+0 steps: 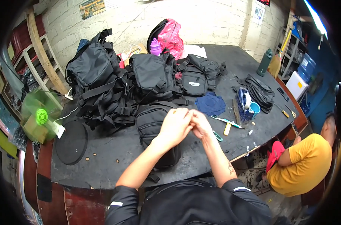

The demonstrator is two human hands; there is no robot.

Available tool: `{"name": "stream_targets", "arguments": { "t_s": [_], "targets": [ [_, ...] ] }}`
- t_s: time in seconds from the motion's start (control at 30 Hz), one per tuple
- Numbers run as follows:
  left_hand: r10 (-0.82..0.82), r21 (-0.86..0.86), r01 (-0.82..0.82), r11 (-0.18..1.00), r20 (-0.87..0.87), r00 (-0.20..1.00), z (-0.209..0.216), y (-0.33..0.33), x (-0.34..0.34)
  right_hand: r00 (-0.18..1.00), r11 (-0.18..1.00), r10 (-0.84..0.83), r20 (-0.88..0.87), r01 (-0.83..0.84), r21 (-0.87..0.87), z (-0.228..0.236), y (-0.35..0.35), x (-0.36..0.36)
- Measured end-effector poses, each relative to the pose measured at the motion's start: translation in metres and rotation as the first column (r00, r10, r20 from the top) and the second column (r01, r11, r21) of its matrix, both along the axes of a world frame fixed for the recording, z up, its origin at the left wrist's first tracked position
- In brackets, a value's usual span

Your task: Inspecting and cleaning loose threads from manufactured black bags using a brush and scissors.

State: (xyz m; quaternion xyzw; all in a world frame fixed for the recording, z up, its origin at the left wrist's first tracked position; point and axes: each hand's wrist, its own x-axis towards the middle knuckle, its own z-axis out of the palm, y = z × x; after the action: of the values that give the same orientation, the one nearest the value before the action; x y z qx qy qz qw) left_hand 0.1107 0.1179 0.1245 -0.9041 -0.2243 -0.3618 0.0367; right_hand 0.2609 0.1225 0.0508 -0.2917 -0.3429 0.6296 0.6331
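Above a small black backpack (148,125) lying on the table, my two hands come together with fingertips pressed against each other. My left hand (175,126) is closed, its fingers curled toward the other hand. My right hand (201,125) is closed too, thumb and fingers bent inward. Whatever sits between the fingers, if anything, is too small or hidden to make out. The backpack's zippered front faces up, partly covered by my left hand and forearm. Just right of my right hand lie a green-handled tool (217,135) and a toothbrush (226,121).
Black bags are heaped at the left (99,82) and back (153,73), with a smaller bag (196,80) beside them. A blue cloth (210,104), a blue cup (255,108) and a green bottle (265,63) stand rightward. A person in yellow (303,165) sits at the right; a green fan (41,116) is left.
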Motion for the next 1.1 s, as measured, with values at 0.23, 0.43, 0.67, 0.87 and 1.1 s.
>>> {"name": "stream_targets", "arguments": {
  "t_s": [0.23, 0.43, 0.67, 0.87, 1.1],
  "targets": [
    [0.145, -0.098, -0.122, 0.988, 0.271, 0.952, 0.012, 0.02, -0.025, 0.944, 0.937, -0.283, 0.168, 0.235, 0.257, 0.055, -0.025, -0.012],
    [0.118, -0.487, 0.691, 0.534, 0.852, 0.51, 0.028, -0.003, -0.029, 0.952, 0.978, -0.028, 0.304, -0.036, 0.204, 0.041, -0.032, -0.04],
    [0.327, -0.435, 0.43, 0.791, 0.895, 0.304, 0.024, 0.015, -0.025, 0.995, 0.932, -0.051, 0.09, 0.015, 0.363, 0.077, -0.038, -0.053],
    [0.593, -0.295, 0.934, 0.201, 0.796, 0.124, -0.048, 0.068, -0.047, 0.973, 0.882, 0.147, 0.177, -0.21, 0.423, 0.085, -0.061, -0.031],
    [0.68, -0.561, 0.824, -0.079, 0.574, 0.456, -0.087, 0.036, -0.057, 0.919, 0.859, 0.383, -0.091, -0.318, 0.402, 0.059, -0.048, 0.029]
  ]
}}
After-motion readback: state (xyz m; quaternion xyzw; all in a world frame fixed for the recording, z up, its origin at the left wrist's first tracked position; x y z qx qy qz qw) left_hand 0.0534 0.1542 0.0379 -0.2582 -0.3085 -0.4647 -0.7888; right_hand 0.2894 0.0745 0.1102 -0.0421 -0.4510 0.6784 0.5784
